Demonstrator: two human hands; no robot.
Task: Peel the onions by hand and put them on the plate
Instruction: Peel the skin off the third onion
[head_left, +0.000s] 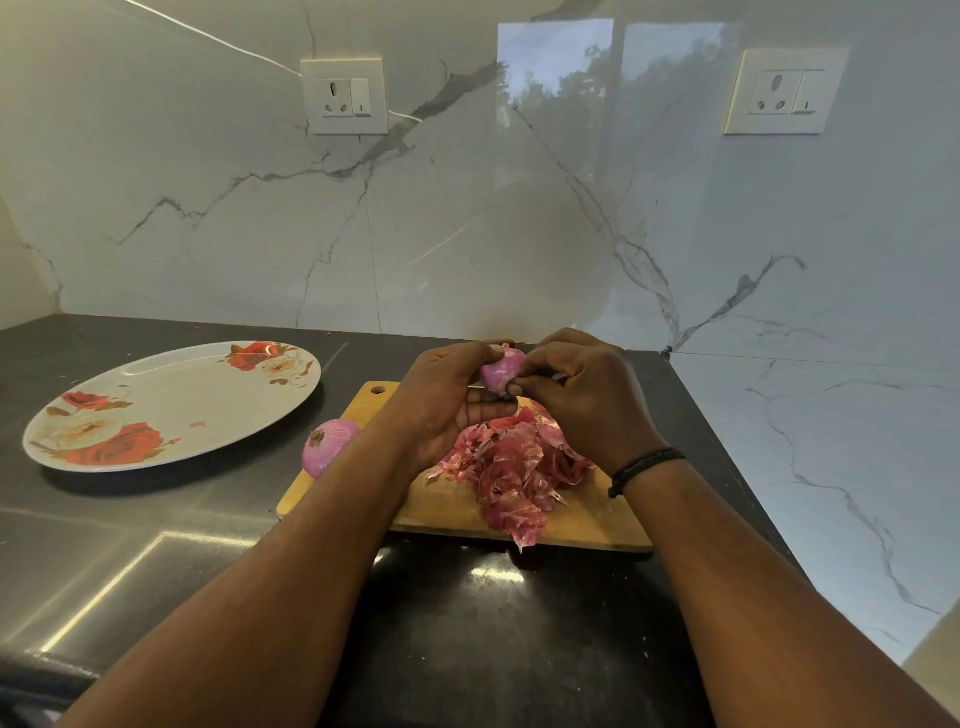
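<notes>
- Nearest: dark counter (156, 561), both forearms reaching fwd; black band (644, 467) on right wrist.
- Wooden board (457, 506) w/ heap of red skins (514, 467); a second onion (326, 446) sits at board's left edge, looks peeled, not yet on plate.
- Above board: left hand (441, 405) cups small onion (501, 370), fingers curled round it; right hand (582, 400) pinches at its lower end, fingertips closed on skin or root, prob. still peeling.
- Floral plate (171, 405) left, well apart from board, no onions on it, only a tiny scrap.
- Risks: slick bulb could pop out of left hand when right tugs; onion at board edge could roll off; skins may spill off front edge.
- Hidden: the exact pinch pt and onion's underside, behind fingers; can't tell how much skin remains.
</notes>
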